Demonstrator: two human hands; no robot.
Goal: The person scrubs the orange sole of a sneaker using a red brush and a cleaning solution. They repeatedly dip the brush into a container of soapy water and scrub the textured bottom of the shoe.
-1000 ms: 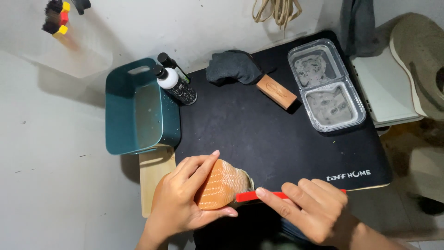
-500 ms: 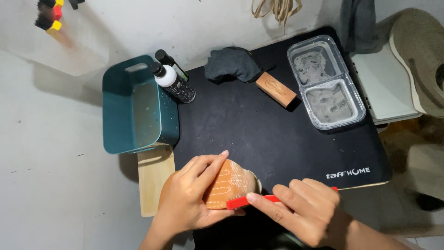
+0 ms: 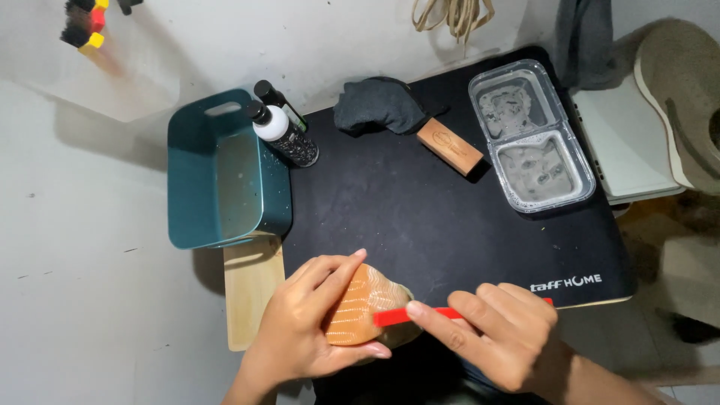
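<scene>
My left hand (image 3: 304, 326) grips a shoe (image 3: 360, 307) turned sole-up, its orange ribbed sole facing me, at the near edge of the black mat (image 3: 420, 217). My right hand (image 3: 491, 337) holds a thin red tool (image 3: 420, 315) whose tip lies against the sole. Both hands are low in the view, just over the mat's front edge.
A teal tub (image 3: 225, 176) with murky water stands at the left, two bottles (image 3: 281, 131) beside it. A dark cloth (image 3: 379, 105) and a wooden brush (image 3: 450, 146) lie at the back. A clear two-part tray (image 3: 529, 135) sits right. A wooden board (image 3: 251, 289) lies under the tub.
The red tool has slid a little left across the sole, and my right hand has come closer to the shoe. My left hand keeps its hold.
</scene>
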